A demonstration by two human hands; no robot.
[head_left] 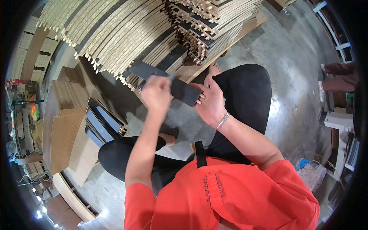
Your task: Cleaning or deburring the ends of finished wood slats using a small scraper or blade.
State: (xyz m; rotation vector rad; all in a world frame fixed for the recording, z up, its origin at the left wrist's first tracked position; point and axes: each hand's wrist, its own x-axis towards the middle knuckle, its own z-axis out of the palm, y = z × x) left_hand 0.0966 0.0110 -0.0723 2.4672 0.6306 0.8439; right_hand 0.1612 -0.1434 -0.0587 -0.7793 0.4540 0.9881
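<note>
While the dark panel strip (pixel 168 82) is supported from beneath by the right hand (pixel 211 103), fingers clamped at its near end, the left hand (pixel 156 94) is closed on a small tool at its top face — type not discernible. Steady support and short strokes are advised. Stacked chipboard strips (pixel 115 34) and a polished concrete floor (pixel 291 57) are noted.

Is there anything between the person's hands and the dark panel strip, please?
Nothing visible does: the right hand already supports one end of the dark panel strip, and the left hand is closed over its middle.
</note>
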